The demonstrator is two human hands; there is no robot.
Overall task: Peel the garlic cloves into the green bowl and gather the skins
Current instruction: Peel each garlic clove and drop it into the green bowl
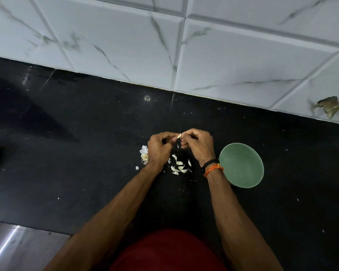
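Both hands are raised over the black counter [86, 173] and meet at a small pale garlic clove [178, 136]. My left hand [160, 147] pinches the clove from the left. My right hand [198, 146] pinches its skin from the right. Below the hands, several white skins and cloves [178, 166] lie scattered on the counter. The rest of the garlic bulb [144, 153] sits just left of my left hand, partly hidden by it. The green bowl [243, 169] stands to the right of my right wrist, and nothing shows inside it.
A white marbled tile wall [164, 45] runs along the back of the counter, with a chipped spot [330, 108] at the far right. A steel surface [18, 249] shows at the lower left. Small skin flecks dot the counter.
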